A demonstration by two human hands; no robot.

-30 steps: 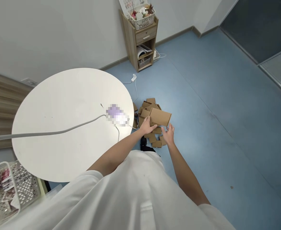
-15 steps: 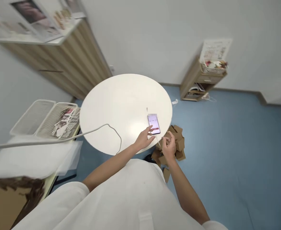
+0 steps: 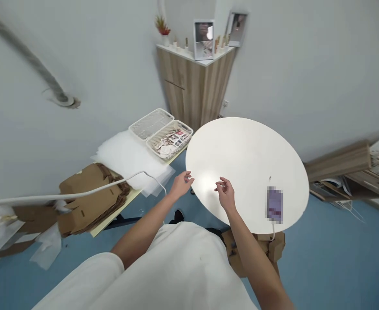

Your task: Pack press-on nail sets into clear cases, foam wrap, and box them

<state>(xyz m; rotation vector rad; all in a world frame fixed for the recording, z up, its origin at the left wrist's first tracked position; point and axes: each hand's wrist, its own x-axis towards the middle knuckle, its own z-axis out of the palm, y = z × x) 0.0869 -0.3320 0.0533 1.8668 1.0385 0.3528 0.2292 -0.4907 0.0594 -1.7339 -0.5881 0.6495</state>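
My left hand (image 3: 181, 184) hovers off the left edge of the round white table (image 3: 241, 146), fingers loosely curled and apart, with nothing in it. Over the table's near left part is my right hand (image 3: 225, 191), its fingers bent and spread and nothing between them. A phone (image 3: 275, 204), blurred out by blocky pixels, lies on the table to the right of my right hand. From its lower end a white cable (image 3: 273, 232) hangs over the table's near edge. Beyond the phone is a tiny object (image 3: 270, 178), too small to name.
On the left side table are flat brown cardboard boxes (image 3: 89, 198), white foam sheets (image 3: 128, 155) and a white basket (image 3: 170, 157) holding small packets. A wooden cabinet (image 3: 196, 90) stands in the corner. Cardboard boxes (image 3: 275, 247) lie under the table; a white cord (image 3: 79, 196) crosses the left.
The view has swung left. My left hand has moved off the phone toward the side table, and my right hand has come over the round table. The phone remains on the table.
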